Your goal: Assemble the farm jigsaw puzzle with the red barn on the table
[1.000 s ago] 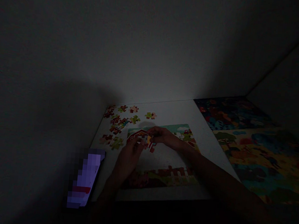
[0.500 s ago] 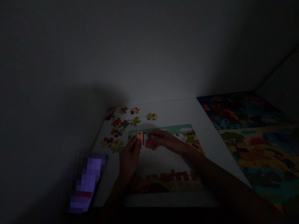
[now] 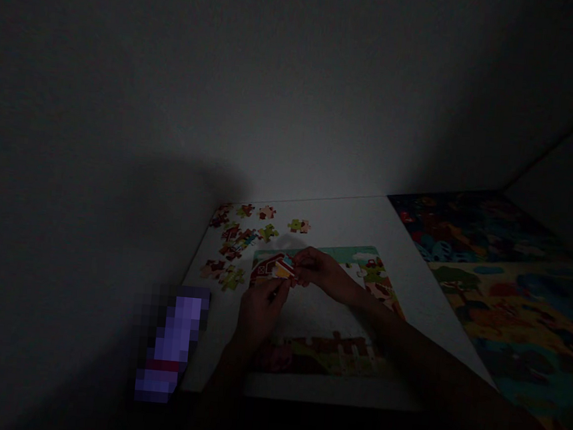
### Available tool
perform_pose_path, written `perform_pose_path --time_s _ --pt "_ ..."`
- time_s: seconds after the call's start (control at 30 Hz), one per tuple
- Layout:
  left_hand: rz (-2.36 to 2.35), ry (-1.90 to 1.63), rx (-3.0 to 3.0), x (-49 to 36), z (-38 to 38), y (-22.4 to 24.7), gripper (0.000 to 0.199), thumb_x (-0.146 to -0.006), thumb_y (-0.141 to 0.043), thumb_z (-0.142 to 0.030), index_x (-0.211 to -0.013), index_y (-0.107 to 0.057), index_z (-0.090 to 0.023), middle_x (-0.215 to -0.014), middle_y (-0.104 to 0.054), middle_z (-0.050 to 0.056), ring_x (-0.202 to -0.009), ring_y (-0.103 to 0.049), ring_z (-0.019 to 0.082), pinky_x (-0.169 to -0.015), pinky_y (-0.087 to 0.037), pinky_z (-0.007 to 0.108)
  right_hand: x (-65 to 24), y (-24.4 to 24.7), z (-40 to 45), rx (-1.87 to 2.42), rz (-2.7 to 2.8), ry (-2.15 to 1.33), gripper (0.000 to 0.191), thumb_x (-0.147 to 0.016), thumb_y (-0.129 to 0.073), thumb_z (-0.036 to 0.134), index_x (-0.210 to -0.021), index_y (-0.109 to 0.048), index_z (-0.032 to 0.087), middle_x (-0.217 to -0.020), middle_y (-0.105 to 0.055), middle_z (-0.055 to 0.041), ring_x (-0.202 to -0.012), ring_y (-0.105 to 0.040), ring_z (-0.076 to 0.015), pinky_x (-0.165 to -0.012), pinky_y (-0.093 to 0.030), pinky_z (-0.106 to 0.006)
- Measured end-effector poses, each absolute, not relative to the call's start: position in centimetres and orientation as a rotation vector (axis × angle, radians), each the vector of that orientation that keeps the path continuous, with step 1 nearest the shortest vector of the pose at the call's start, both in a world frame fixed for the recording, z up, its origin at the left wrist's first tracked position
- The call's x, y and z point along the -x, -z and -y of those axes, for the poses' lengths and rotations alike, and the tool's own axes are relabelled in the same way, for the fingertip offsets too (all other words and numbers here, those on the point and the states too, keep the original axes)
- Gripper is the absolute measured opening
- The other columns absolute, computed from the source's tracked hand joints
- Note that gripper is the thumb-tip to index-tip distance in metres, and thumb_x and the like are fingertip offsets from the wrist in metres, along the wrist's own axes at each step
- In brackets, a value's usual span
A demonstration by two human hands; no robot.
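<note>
My left hand (image 3: 260,313) and my right hand (image 3: 325,273) meet over a partly built jigsaw puzzle (image 3: 315,314). Between their fingers is a small yellow and red puzzle piece (image 3: 284,268), held just by the red barn section (image 3: 266,268). A green and teal scene with a vehicle (image 3: 369,266) lies beneath and beyond my right hand. A fence strip (image 3: 328,347) runs along the near side, with a pale gap in between. Several loose puzzle pieces (image 3: 234,244) lie to the far left.
The white table (image 3: 357,214) meets a wall at the back. A large, colourful printed picture (image 3: 500,294) lies to the right. A blurred, glowing purple rectangle (image 3: 172,342) sits at the table's near left corner. The light is dim.
The whole scene sits slightly further right in view. My hands stay together on the piece, which now lies closer against the red barn section.
</note>
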State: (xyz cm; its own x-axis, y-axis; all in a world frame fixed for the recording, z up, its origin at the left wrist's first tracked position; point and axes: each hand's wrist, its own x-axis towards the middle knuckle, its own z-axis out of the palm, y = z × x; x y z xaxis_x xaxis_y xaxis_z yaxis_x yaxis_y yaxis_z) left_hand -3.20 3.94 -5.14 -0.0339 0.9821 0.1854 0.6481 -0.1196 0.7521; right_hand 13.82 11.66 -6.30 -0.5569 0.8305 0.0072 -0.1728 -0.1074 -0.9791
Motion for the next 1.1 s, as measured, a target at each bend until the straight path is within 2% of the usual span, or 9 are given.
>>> perform_pose_path --time_s 0.2,0.3,0.5,0.6,0.73,0.9,1.1 --pt "-1.707 -0.831 -1.938 3.1 -3.4 5.1 0.032 -0.094 -0.048 -0.039 -0.08 -0.071 -0.021 -0.075 -0.071 0.003 -0.067 -0.063 0.014 -0.064 -0.043 0.025 -14.0 6.6 -11.5 0.735 1.507 -1.706 0.034 -0.075 -0.078 0.038 -0.095 -0.057 0.021 -0.089 -0.063 -0.0001 -0.077 -0.062 -0.0134 -0.075 -0.052 -0.031" --pt "-1.709 -0.818 -1.987 3.1 -3.3 5.0 0.034 -0.095 -0.046 -0.037 -0.078 -0.07 -0.02 -0.074 -0.069 0.003 -0.068 -0.063 0.015 -0.063 -0.043 0.025 -14.6 6.5 -11.5 0.729 1.608 -1.772 0.041 -0.074 -0.079 0.037 -0.105 -0.057 0.022 -0.099 -0.064 -0.002 -0.086 -0.062 -0.015 -0.08 -0.052 -0.033" --pt "-1.668 -0.764 -2.125 3.6 -2.8 4.5 0.034 -0.097 -0.043 -0.031 -0.072 -0.065 -0.02 -0.067 -0.064 0.002 -0.063 -0.06 0.014 -0.061 -0.044 0.025 -15.3 5.1 -10.8 0.84 1.899 -1.601 0.05 -0.074 -0.076 0.034 -0.118 -0.054 0.021 -0.095 -0.063 -0.0033 -0.079 -0.058 -0.0149 -0.072 -0.05 -0.031" --pt "-1.646 -0.82 -2.261 4.7 -2.3 4.4 0.029 -0.097 -0.043 -0.026 -0.08 -0.066 -0.019 -0.078 -0.067 0.004 -0.078 -0.063 0.017 -0.074 -0.049 0.029 -14.9 4.7 -10.3 0.96 2.039 -1.366 0.047 -0.078 -0.07 0.031 -0.122 -0.056 0.022 -0.099 -0.064 -0.0047 -0.081 -0.059 -0.0162 -0.073 -0.051 -0.032" --pt "-1.735 -0.919 -2.303 6.8 -2.0 5.3 0.022 -0.096 -0.046 -0.023 -0.101 -0.067 -0.019 -0.103 -0.068 0.007 -0.099 -0.061 0.021 -0.09 -0.049 0.037 -14.5 5.1 -10.3 1.098 2.154 -1.021 0.045 -0.082 -0.066 0.032 -0.125 -0.057 0.022 -0.107 -0.066 -0.0074 -0.089 -0.063 -0.0197 -0.079 -0.053 -0.035" --pt "-1.827 -0.871 -2.266 8.4 -2.1 7.3 0.028 -0.097 -0.045 -0.023 -0.118 -0.062 -0.022 -0.123 -0.062 0.008 -0.115 -0.056 0.022 -0.099 -0.048 0.04 -14.2 5.9 -11.0 0.973 2.293 -0.718 0.037 -0.089 -0.06 0.03 -0.126 -0.06 0.025 -0.124 -0.065 -0.0098 -0.111 -0.062 -0.0254 -0.095 -0.051 -0.044" --pt "-1.869 -0.756 -2.286 7.9 -2.0 7.9 0.032 -0.095 -0.048 -0.023 -0.126 -0.057 -0.02 -0.13 -0.058 0.011 -0.119 -0.053 0.025 -0.1 -0.046 0.044 -13.9 6.2 -11.1 0.903 2.42 -0.582 0.04 -0.09 -0.06 0.028 -0.13 -0.06 0.027 -0.132 -0.063 -0.0091 -0.114 -0.061 -0.0276 -0.097 -0.048 -0.05"
